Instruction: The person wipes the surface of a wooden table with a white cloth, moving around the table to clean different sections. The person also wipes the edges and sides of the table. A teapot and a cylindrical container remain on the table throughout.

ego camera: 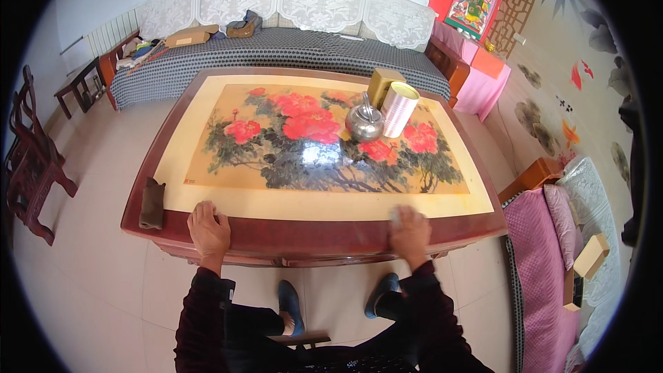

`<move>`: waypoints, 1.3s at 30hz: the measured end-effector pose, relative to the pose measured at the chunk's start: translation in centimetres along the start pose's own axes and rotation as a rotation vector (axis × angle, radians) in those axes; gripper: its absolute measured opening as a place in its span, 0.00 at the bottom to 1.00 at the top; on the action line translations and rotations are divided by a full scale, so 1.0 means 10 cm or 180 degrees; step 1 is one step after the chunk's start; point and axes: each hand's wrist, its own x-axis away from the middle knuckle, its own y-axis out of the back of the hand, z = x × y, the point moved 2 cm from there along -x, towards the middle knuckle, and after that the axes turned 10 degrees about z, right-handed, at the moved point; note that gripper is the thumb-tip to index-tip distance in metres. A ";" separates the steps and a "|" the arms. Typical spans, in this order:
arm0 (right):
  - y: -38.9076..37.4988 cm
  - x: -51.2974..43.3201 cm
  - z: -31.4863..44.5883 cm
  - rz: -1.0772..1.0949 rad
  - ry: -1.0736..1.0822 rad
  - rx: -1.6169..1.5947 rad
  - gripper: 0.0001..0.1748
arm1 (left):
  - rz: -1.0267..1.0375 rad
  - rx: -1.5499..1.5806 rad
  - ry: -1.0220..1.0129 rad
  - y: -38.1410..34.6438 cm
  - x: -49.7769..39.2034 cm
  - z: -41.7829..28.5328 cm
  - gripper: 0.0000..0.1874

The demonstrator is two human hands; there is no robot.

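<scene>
Before me stands a dark red wooden table (331,235) whose top carries a peony painting (243,158) with a cream border under a glossy surface. My left hand (209,230) rests on the near edge, its fingers curled and nothing visible in them. Farther right along that edge is my right hand (412,233), blurred, with a pale patch at its fingertips that is too unclear to name. A folded dark brown cloth (153,204) lies at the near left corner, beside my left hand. A metal teapot (365,123), a pale canister (400,111) and a gold box (386,85) stand grouped at the far right.
Behind the table runs a sofa (290,52) with a patterned cover, holding a cardboard box (191,36) and a bag (243,26). A carved wooden chair (33,166) stands left. On the right, a pink-covered seat (544,269) carries an open box (590,259).
</scene>
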 end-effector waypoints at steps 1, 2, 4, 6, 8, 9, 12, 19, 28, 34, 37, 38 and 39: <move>0.04 -0.01 0.35 -0.0171 0.0341 -0.0125 0.27 | 0.0009 -0.0006 0.0001 0.00 0.00 0.00 0.07; 0.08 -0.05 0.71 -0.0243 0.0566 -0.0196 0.27 | 0.0036 0.0004 0.0007 0.01 -0.01 0.00 0.07; 0.20 -0.04 1.36 -0.0016 0.0930 -0.0882 0.27 | 0.0133 -0.0026 0.0046 0.02 -0.01 0.00 0.07; 0.30 -0.04 2.06 0.0097 0.1378 -0.0840 0.28 | 0.0236 0.0009 0.0076 0.02 -0.02 0.00 0.07; 0.41 0.05 2.59 0.0192 0.1601 -0.1039 0.29 | 0.0306 0.0072 0.0133 0.03 -0.01 0.02 0.07; 0.47 0.07 2.73 0.0225 0.1742 -0.1124 0.29 | 0.0225 0.0103 0.0102 0.04 0.00 0.02 0.07; 0.55 0.12 2.89 0.0279 0.2046 -0.1431 0.29 | 0.0076 0.0100 -0.0008 0.05 -0.01 0.06 0.08; 0.16 -0.04 1.05 -0.0431 0.1606 -0.1089 0.15 | 0.0066 0.0125 -0.0065 -0.01 0.03 0.07 0.08; -0.02 -0.05 -0.70 0.0482 -0.1114 -0.0271 0.29 | -0.0010 0.0176 0.0058 0.09 -0.04 0.00 0.08; 0.05 -0.10 1.17 0.0010 0.0845 -0.0576 0.29 | -0.0063 0.0147 0.0104 0.04 0.02 0.01 0.10; 0.25 -0.10 2.13 -0.0162 0.1593 -0.0950 0.29 | -0.0072 0.0240 0.0101 0.04 0.01 0.03 0.09; 0.31 -0.09 2.43 -0.0051 0.1707 -0.1096 0.29 | -0.0055 0.0285 0.0110 0.05 0.01 0.04 0.08; 0.36 -0.06 2.69 0.0012 0.1849 -0.1218 0.29 | -0.0040 0.0292 0.0108 0.07 0.02 0.06 0.08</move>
